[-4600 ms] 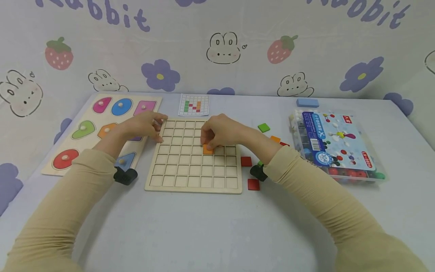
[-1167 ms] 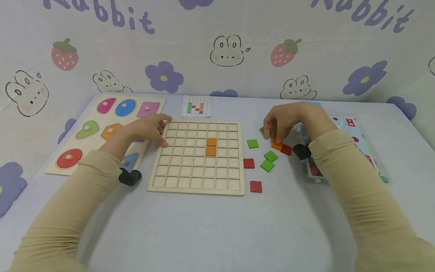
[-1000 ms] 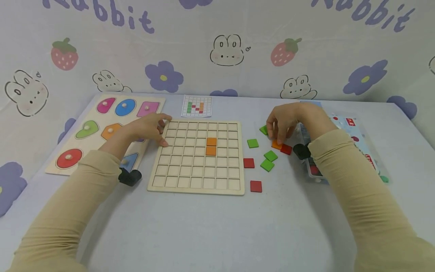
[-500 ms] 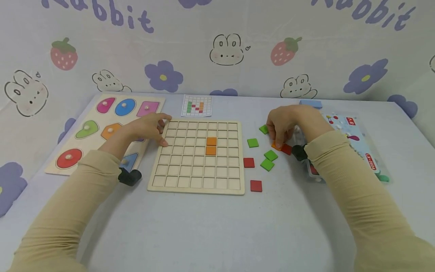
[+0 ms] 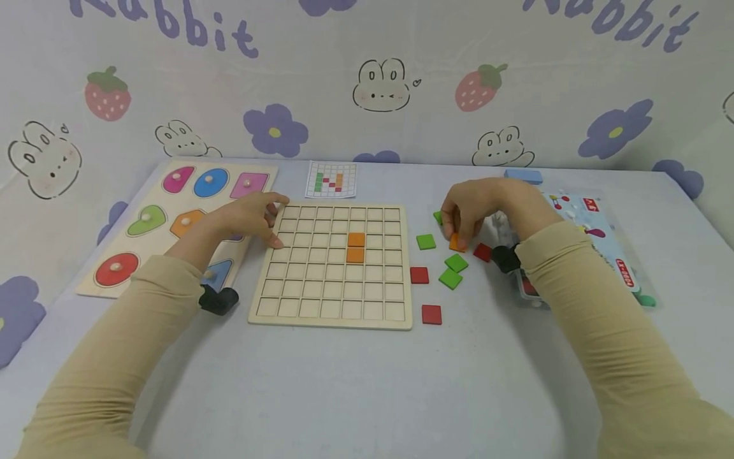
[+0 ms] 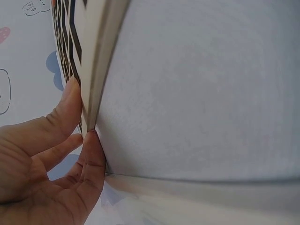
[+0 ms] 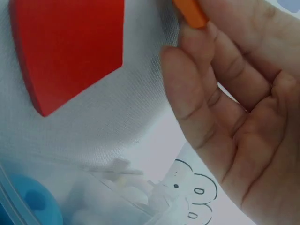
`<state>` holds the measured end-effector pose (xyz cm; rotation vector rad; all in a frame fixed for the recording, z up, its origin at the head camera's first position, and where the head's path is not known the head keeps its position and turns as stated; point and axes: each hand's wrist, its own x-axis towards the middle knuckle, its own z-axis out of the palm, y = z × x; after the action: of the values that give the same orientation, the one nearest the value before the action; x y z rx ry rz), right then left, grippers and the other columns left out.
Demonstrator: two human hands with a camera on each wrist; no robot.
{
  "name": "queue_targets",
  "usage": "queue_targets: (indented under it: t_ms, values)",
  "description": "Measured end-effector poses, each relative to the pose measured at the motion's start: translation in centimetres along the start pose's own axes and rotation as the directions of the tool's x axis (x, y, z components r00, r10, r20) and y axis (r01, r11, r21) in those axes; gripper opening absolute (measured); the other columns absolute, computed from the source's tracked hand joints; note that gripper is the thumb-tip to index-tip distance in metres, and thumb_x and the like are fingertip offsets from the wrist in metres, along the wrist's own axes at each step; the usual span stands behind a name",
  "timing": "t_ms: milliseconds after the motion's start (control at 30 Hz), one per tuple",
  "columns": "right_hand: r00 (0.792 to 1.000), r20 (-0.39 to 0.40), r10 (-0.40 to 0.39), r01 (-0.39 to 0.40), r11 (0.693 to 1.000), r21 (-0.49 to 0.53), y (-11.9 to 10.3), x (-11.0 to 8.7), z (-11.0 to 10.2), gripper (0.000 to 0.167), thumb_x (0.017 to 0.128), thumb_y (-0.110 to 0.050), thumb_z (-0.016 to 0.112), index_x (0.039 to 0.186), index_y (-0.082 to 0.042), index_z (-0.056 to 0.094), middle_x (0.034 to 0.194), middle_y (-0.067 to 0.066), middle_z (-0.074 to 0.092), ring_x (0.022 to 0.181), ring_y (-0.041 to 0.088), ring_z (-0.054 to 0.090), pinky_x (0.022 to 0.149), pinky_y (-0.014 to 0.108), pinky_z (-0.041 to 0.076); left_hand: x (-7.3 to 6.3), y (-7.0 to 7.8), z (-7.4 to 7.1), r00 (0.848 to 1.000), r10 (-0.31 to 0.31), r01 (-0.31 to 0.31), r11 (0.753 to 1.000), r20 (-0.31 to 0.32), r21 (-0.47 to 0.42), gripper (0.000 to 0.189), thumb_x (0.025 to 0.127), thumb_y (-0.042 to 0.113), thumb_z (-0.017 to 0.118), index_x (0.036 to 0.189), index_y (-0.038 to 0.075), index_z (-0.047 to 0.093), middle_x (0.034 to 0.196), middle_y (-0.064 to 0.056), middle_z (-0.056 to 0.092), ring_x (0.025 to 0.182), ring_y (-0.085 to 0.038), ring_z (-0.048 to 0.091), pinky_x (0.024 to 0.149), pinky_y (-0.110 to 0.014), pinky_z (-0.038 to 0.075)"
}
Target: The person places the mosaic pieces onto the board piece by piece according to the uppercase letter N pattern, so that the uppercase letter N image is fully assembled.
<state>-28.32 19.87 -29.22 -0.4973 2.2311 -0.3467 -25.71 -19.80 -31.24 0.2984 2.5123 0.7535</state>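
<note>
In the head view my left hand (image 5: 252, 217) sits at the far left corner of a wooden grid board (image 5: 309, 324). The left wrist view shows its thumb over the rim and its fingers against the edge. Two orange tiles (image 5: 356, 240) lie one below the other in the board's cells. Right of the board, my right hand (image 5: 473, 204) pinches another orange tile (image 5: 457, 243) between thumb and fingers, low over the table. A red tile (image 5: 483, 252) lies just right of it, large in the right wrist view. Several green tiles (image 5: 426, 241) and red tiles (image 5: 419, 275) lie around.
Behind the board lies a pattern card (image 5: 331, 180). A knobbed shape puzzle (image 5: 123, 234) is at the left, partly under the left forearm. At the right stands a clear box (image 5: 596, 236) of colored balls, partly behind the right arm, with a blue block (image 5: 523, 176) behind it.
My right hand has left the board, where two orange tiles now show, and gone to the loose tiles. Lately it has shifted the third orange tile left, away from the red one. Left hand unchanged.
</note>
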Motion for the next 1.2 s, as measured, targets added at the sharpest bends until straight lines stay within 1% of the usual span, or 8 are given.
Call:
queue_targets:
  t_ms: [100,233,333,533,733,900,1067,1200]
  values:
    - [1.0,0.0,-0.028,0.028,0.999,0.032,0.1,0.0,-0.1,0.019,0.077,-0.011,0.082,0.09,-0.006,0.069,0.085,0.001,0.072,0.082,0.015,0.062,0.078,0.03,0.056,0.0,-0.1,0.0,1.0,0.003,-0.003,1.0,-0.003,0.004,0.093,0.076,0.007,0.083,0.153,0.006,0.031,0.14,-0.023,0.041,0.112,-0.03,0.043,0.097,-0.045,0.04]
    - [0.999,0.009,-0.052,0.051,0.996,0.076,0.2,0.0,-0.4,0.018,0.08,-0.01,0.079,0.094,-0.005,0.069,0.087,0.001,0.071,0.081,0.014,0.064,0.079,0.031,0.058,0.2,-0.2,0.1,1.0,0.008,-0.008,1.0,-0.007,0.002,0.092,0.077,0.007,0.083,0.153,0.006,0.031,0.137,-0.023,0.042,0.109,-0.029,0.043,0.094,-0.043,0.04]
    - [0.997,0.008,-0.071,0.07,0.991,0.117,0.1,0.0,-0.6,0.017,0.083,-0.011,0.077,0.096,-0.004,0.068,0.087,0.001,0.07,0.078,0.015,0.067,0.078,0.032,0.059,0.2,-0.3,0.1,1.0,0.012,-0.012,1.0,-0.01,0.001,0.092,0.077,0.006,0.083,0.153,0.006,0.031,0.136,-0.022,0.042,0.107,-0.029,0.043,0.092,-0.041,0.04]
    - [0.992,-0.034,-0.123,0.127,0.972,0.199,-0.7,0.0,-0.6,0.018,0.085,-0.012,0.076,0.097,-0.004,0.066,0.085,0.001,0.069,0.076,0.017,0.071,0.075,0.032,0.06,0.2,-0.4,0.1,1.0,0.02,-0.02,1.0,-0.014,0.014,0.089,0.078,0.007,0.082,0.152,0.005,0.032,0.135,-0.023,0.044,0.106,-0.028,0.044,0.093,-0.041,0.04]
    - [0.972,-0.129,-0.197,0.223,0.947,0.232,-1.8,0.1,-0.1,0.018,0.085,-0.008,0.074,0.099,-0.002,0.064,0.085,0.004,0.062,0.08,0.018,0.07,0.078,0.034,0.06,0.1,-0.3,0.1,1.0,0.02,-0.02,1.0,-0.006,0.016,0.09,0.078,0.007,0.082,0.153,0.006,0.031,0.137,-0.023,0.044,0.108,-0.029,0.044,0.095,-0.043,0.04]
    - [0.948,-0.21,-0.24,0.289,0.923,0.252,-3.0,0.5,0.3,0.016,0.085,-0.007,0.074,0.097,-0.002,0.065,0.084,0.005,0.062,0.08,0.018,0.068,0.076,0.033,0.06,0.2,-0.3,0.1,1.0,0.016,-0.016,1.0,-0.003,0.017,0.09,0.079,0.007,0.081,0.153,0.006,0.031,0.138,-0.024,0.044,0.11,-0.03,0.045,0.098,-0.045,0.041]
    - [0.93,-0.24,-0.279,0.34,0.901,0.269,-4.7,0.8,1.1,0.013,0.088,-0.007,0.071,0.099,-0.003,0.067,0.083,0.006,0.066,0.078,0.018,0.069,0.075,0.031,0.059,0.2,-0.2,0.1,1.0,0.016,-0.016,1.0,-0.005,0.02,0.09,0.079,0.006,0.081,0.153,0.006,0.031,0.138,-0.023,0.045,0.111,-0.03,0.045,0.1,-0.046,0.041]
    - [0.923,-0.244,-0.297,0.354,0.904,0.241,-6.3,0.9,2.0,0.013,0.09,-0.009,0.07,0.102,-0.007,0.069,0.085,0.005,0.067,0.079,0.018,0.066,0.077,0.03,0.059,0.1,-0.2,0.0,1.0,0.02,-0.02,1.0,-0.002,0.024,0.091,0.078,0.007,0.081,0.154,0.005,0.031,0.139,-0.024,0.044,0.112,-0.031,0.045,0.1,-0.046,0.041]
